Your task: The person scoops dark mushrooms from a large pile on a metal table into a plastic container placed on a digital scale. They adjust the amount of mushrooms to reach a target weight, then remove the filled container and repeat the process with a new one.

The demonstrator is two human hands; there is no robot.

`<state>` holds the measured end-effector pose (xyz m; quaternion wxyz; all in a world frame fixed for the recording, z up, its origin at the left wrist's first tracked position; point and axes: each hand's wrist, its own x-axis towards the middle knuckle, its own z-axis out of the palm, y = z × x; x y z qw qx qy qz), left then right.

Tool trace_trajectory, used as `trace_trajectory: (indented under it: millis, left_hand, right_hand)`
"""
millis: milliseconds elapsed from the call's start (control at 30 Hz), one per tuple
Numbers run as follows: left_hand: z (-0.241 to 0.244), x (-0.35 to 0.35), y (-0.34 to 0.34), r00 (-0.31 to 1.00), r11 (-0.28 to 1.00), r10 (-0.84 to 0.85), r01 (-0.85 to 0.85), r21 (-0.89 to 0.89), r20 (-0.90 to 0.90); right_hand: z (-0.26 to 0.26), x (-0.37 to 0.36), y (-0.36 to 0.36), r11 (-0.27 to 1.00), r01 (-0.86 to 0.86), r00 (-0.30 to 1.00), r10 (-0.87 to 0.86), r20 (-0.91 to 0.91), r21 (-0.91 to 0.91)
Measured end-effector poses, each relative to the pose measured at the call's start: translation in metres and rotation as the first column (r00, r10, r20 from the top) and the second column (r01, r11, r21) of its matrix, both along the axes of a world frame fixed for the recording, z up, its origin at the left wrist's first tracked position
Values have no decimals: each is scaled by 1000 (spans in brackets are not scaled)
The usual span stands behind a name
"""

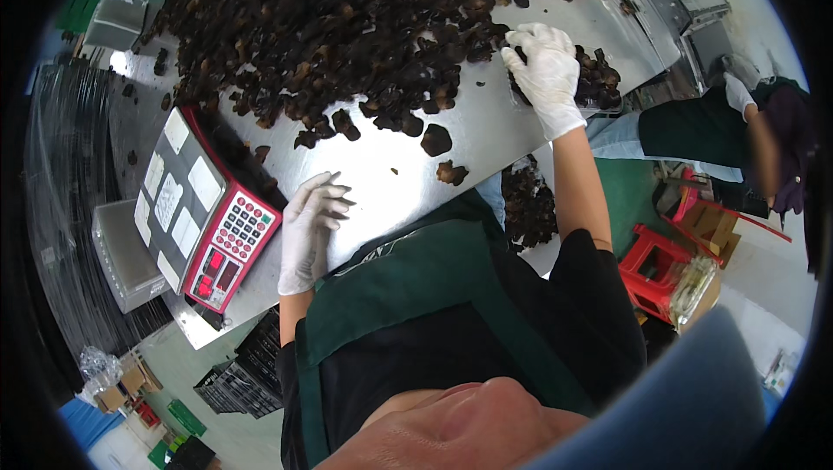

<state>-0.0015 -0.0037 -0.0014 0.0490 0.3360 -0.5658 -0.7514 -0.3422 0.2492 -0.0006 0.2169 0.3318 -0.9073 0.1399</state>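
Observation:
A big heap of dark brown, wrinkled pieces that look like wood ear mushrooms (325,34) covers the far part of the steel table (390,177). My right hand (543,73), in a white glove, rests with bent fingers on a clear plastic tray (602,107) filled with the same pieces; whether it grips any is hidden. My left hand (315,216), also gloved, hovers over the near table edge with fingers apart and nothing in it. Just left of it stands a red digital scale (224,242) with a lit display and a keypad. Loose pieces (436,140) lie before the heap.
Clear plastic containers (123,255) stand left of the scale, near a film-wrapped stack (68,209). A co-worker in a dark apron (693,128) stands at the right. Red stools (654,271) and black crates (244,372) are on the floor. More dark pieces (528,203) lie below the table edge.

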Motion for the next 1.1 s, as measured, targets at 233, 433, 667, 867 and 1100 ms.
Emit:
trace_trajectory:
  millis: [233, 433, 667, 867, 1100]
  left_hand:
    - [-32, 16, 12, 994, 1000, 8, -8, 1, -106]
    - [-39, 19, 8, 993, 998, -48, 42, -56, -110]
    - [-40, 19, 9, 986, 998, -56, 52, -26, -155]
    - [-42, 19, 14, 994, 994, -37, 25, -108, -106]
    - [-34, 17, 11, 996, 986, -80, 71, -149, -51]
  right_hand:
    - [5, 74, -31, 891, -449, 853, 451, 261, -71]
    - [-13, 109, -51, 934, -326, 762, 352, 543, -148]
    - [2, 116, -94, 880, -335, 830, 107, 547, 337]
    - [0, 95, -70, 976, -216, 775, 175, 607, -6]
    - [11, 36, 20, 949, 106, 883, 47, 467, -296]
